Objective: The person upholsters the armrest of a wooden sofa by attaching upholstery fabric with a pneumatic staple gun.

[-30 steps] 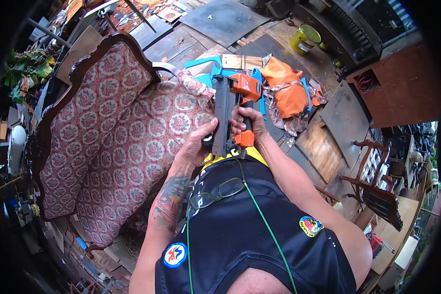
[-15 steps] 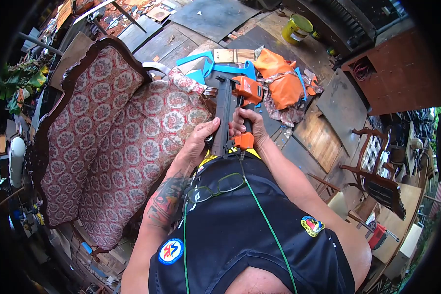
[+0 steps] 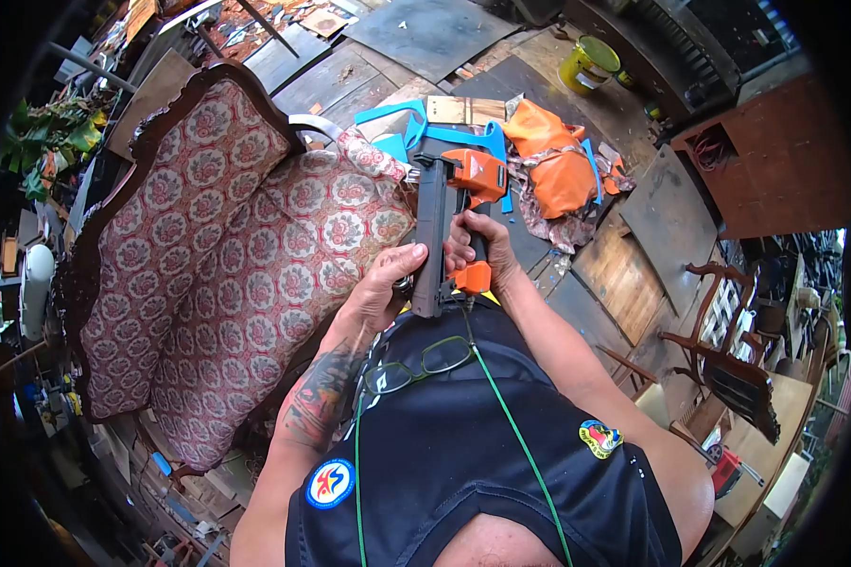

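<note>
Black magazine (image 3: 431, 236) now nearer the shirt (image 3: 454, 425), left hand (image 3: 385, 283) tight on it, right hand (image 3: 494, 249) tight around the nailer handle (image 3: 479, 248).

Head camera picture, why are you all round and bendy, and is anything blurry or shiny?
In the head view, probably a very wide lens, with black corners and squashed, softer-looking clutter near the rim; in the head view, the black-and-orange nail gun looks fairly sharp; in the head view, pale shine on the flat dark board.

Badges (image 3: 331, 484) on the shirt (image 3: 463, 430) (colourful ones) bear unreadably small lettering.
</note>
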